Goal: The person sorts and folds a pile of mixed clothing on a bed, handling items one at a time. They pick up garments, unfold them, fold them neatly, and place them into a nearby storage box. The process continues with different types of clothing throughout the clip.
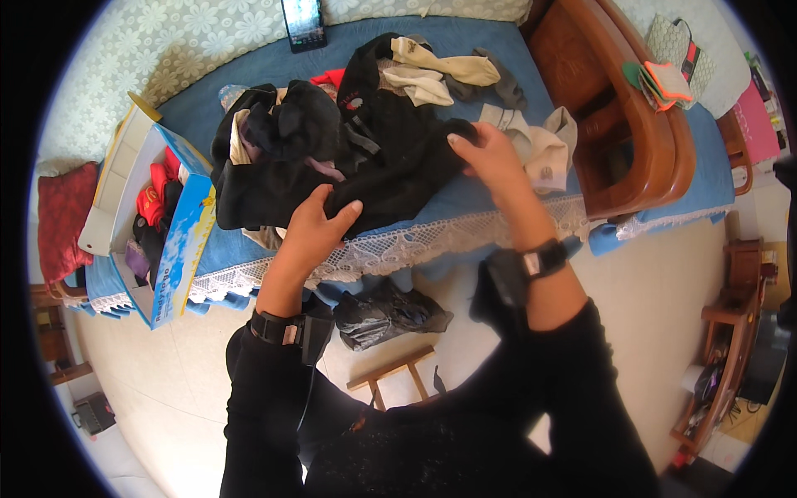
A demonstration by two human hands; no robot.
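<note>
My left hand [316, 235] pinches the near edge of a black garment [405, 190] between thumb and fingers. At its other end, my right hand [493, 154] grips the bunched black cloth, so it spans between both hands over the blue sofa cover [215, 75]. Behind and left of it is a heap of dark clothes [305, 121], partly overlapping it. A cream sock [457, 64] and a white sock [426, 88] lie on the heap's far side. Beside my right wrist are several pale socks [548, 149].
An open blue-and-yellow cardboard box [182, 255] with red and dark fabric items stands at left. A lit phone [304, 25] leans at the back. The wooden armrest [669, 143] borders the right. Below the lace edge [398, 255] are a black plastic bag [392, 314] and a wooden stool [391, 368].
</note>
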